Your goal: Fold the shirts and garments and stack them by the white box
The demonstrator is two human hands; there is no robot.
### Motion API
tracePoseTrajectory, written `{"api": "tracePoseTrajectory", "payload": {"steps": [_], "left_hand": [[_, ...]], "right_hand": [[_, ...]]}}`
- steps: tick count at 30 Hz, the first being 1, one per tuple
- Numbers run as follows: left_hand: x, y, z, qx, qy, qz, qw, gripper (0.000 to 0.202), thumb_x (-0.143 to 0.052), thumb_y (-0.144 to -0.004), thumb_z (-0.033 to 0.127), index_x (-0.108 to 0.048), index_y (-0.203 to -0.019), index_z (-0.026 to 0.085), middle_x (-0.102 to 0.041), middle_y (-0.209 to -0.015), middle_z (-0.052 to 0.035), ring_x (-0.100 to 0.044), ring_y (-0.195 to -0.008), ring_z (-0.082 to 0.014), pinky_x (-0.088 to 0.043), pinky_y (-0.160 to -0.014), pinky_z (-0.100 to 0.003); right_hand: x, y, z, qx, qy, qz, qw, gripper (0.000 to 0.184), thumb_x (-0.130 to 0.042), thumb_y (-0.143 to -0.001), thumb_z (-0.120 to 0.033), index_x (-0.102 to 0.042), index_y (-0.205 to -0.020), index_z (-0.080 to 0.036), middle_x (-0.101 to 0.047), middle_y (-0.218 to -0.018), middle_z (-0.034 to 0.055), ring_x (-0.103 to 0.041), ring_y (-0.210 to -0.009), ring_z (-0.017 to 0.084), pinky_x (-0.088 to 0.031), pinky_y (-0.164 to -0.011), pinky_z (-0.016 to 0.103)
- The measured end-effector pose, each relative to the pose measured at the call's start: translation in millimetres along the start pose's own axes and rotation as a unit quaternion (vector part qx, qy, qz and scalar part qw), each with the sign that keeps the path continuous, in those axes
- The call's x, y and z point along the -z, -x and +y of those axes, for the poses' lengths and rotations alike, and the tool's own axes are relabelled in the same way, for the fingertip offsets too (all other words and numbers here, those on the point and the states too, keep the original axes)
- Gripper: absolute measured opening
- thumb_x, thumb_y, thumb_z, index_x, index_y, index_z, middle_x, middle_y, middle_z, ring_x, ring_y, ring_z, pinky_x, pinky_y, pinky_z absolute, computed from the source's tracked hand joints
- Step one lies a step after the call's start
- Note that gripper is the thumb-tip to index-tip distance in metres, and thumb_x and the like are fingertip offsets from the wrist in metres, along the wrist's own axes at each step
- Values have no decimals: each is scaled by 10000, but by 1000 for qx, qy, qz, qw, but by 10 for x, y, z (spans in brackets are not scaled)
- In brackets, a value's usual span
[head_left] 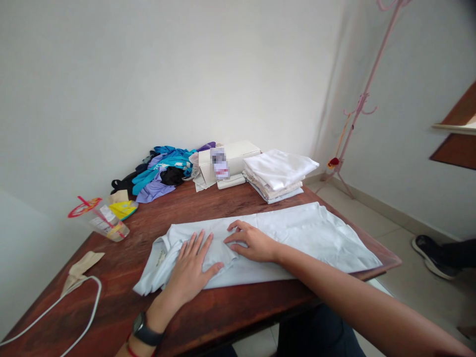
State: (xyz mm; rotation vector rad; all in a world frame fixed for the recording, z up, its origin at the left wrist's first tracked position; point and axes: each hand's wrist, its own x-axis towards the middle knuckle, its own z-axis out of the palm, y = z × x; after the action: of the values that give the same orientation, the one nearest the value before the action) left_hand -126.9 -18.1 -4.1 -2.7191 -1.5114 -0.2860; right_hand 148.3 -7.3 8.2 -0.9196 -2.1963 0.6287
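Note:
A pale blue shirt (290, 233) lies folded lengthwise across the wooden table, its collar end at the left and its far end near the right corner. Flat on the sleeve fabric near the collar rests my left hand (191, 263), fingers spread. My right hand (255, 243) touches the middle of the shirt beside the end of the folded sleeve (219, 255). Its fingers are bent and apart, with no cloth visibly gripped between them. A dark watch (145, 329) is on my left wrist.
Behind the shirt, a stack of folded clothes (278, 171) stands beside a white box (238, 156). A heap of loose clothes (159, 171) lies against the wall. At left are a plastic cup (109, 223) with a straw and a white cable (98, 292). Another person's shoe (433, 258) shows at right.

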Motion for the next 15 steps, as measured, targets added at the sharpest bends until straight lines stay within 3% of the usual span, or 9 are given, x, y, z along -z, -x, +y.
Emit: {"api": "tracePoseTrajectory", "payload": {"steps": [3,5,9,11,15], "left_hand": [[4,2,12,8,9,2,1000,800,-497,-936,677,-313,-1599,267,-288,-1654,-117,-219,-1526,-388,-183,-1212,-609],[9,2,26,12,15,0,1000,809,-501,-930,684,-328,-1594,256,-285,-1654,-124,-219,-1525,-392,-179,-1212,-608],[14,4,43,14,21,5,1000,811,-507,-924,689,-337,-1591,259,-285,-1654,-125,-224,-1523,-395,-176,-1213,-606],[12,6,36,16,21,2,1000,826,-503,-921,699,-323,-1596,257,-280,-1656,-124,-217,-1526,-393,-168,-1215,-607],[25,24,0,11,28,-5,1000,851,-471,-937,701,-251,-1618,240,-252,-1662,-135,-215,-1530,-377,-179,-1219,-598]], "right_hand": [[19,13,-23,23,-11,-15,1000,561,-768,-841,-404,-636,-1371,-276,-514,-1429,130,-532,-1301,304,-403,-1121,460],[18,17,-29,27,1,-29,999,582,-805,-790,-475,-674,-1323,-284,-493,-1462,133,-527,-1302,325,-399,-1120,482],[6,11,-36,19,24,-22,999,442,-720,-867,-370,-696,-1288,-237,-560,-1368,141,-565,-1242,296,-420,-1104,457],[3,9,-56,17,24,-14,999,509,-689,-867,-297,-634,-1366,-215,-574,-1337,143,-566,-1240,281,-426,-1104,434],[-17,23,-138,12,55,-26,998,701,-785,-765,-406,-587,-1414,-225,-510,-1419,149,-531,-1261,316,-420,-1109,456]]}}
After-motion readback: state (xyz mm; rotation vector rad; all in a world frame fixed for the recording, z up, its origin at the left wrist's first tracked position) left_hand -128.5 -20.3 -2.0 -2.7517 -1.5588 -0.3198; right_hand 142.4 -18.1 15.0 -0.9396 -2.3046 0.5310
